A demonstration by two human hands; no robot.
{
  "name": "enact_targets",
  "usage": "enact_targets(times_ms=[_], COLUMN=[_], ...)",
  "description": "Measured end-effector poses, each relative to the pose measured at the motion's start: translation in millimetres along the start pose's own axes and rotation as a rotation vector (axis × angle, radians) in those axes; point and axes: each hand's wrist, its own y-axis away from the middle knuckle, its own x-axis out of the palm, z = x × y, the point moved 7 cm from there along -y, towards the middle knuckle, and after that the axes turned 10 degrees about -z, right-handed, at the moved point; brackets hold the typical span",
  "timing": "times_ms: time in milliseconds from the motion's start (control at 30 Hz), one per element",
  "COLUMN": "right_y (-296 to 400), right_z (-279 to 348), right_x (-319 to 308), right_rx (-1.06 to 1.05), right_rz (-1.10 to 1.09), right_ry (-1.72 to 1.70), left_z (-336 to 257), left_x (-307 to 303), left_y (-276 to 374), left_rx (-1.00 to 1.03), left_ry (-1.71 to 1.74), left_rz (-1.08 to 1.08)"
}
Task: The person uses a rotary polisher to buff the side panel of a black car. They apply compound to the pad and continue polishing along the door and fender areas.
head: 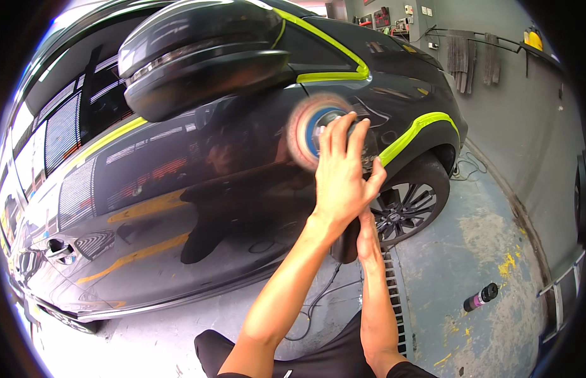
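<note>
My left hand (345, 165) grips the head of a corded car polisher (325, 118), its fingers spread over the top. The polisher's round pad (304, 134) is blurred and lies against the dark car's side panel (255, 156), below the side mirror (198, 56). Lower down, my right hand (368, 236) is wrapped around the polisher's black handle (346, 243), with its fingers partly hidden behind the tool. Yellow-green masking tape (416, 125) edges the wheel arch, and more tape (340, 75) borders the small window by the mirror.
A black cable (316, 302) hangs from the handle to the floor. The front wheel (408, 203) stands to the right. A drain grate (398, 302) runs along the floor, and a dark bottle (480, 297) lies or stands beyond it. Grey towels (459, 61) hang on a wall rail.
</note>
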Motion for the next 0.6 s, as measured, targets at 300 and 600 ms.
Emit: enact_targets(times_ms=[300,600], right_y=[66,113], right_z=[37,55], right_x=[117,224], right_rx=[0.042,0.088], right_rz=[0.164,0.25], right_ry=[-0.129,-0.118], left_z=[22,44], left_x=[-135,-263], left_y=[-2,-12], left_rx=[-0.014,0.011], left_ry=[-0.092,-0.189], left_rz=[-0.048,-0.157])
